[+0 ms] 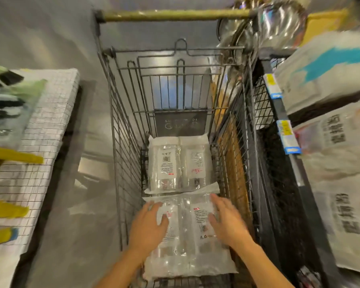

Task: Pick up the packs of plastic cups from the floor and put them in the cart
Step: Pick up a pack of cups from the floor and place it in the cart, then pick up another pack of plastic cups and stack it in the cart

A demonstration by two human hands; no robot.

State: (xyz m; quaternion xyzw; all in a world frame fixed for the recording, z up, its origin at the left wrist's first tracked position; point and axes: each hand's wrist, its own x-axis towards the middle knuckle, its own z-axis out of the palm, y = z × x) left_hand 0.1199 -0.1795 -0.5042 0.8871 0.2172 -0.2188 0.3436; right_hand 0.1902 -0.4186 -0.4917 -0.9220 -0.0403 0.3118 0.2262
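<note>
Looking down into a wire shopping cart (121,142) in a store aisle; two clear packs of plastic cups lie flat on its bottom, end to end; the far pack (179,165) lies free; the near pack (187,235) sits under my hands; my left hand (149,225) and right hand (227,221) are spread open, fingers splayed, palms down on its two sides, gripping nothing; stocked shelves (279,113) flank the cart on the right.

Two packs of plastic cups (180,163) (187,233) – one cart (123,142) – two hands (149,223) (227,221).
</note>
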